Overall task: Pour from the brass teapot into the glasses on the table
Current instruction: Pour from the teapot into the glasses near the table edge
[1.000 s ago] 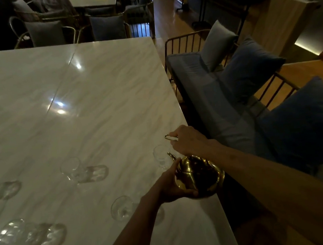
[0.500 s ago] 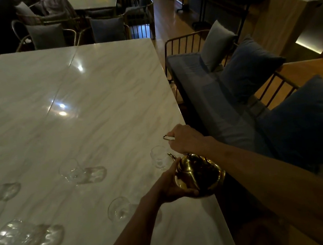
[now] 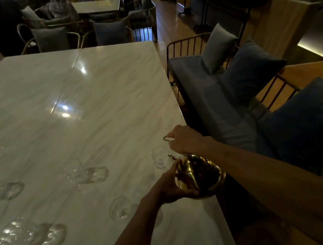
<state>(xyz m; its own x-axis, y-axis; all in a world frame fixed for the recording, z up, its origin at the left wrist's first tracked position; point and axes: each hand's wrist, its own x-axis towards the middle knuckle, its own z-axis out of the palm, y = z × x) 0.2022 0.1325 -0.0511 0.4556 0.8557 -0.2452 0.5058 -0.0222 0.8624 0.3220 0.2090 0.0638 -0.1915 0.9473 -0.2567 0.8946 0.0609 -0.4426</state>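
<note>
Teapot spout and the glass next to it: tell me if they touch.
Cannot tell. In the head view the teapot spout tip overlaps the rim of the glass, but dim light and clear glass hide any contact or gap.

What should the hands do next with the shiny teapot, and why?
Probably tip the brass teapot a little further. Its spout sits at the rim of the nearest glass, the left hand cradles its body, the right hand grips its handle, and no stream is visible yet.

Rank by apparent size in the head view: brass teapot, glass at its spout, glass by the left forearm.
1. brass teapot
2. The glass at the spout and the glass by the left forearm look alike; unranked.
</note>
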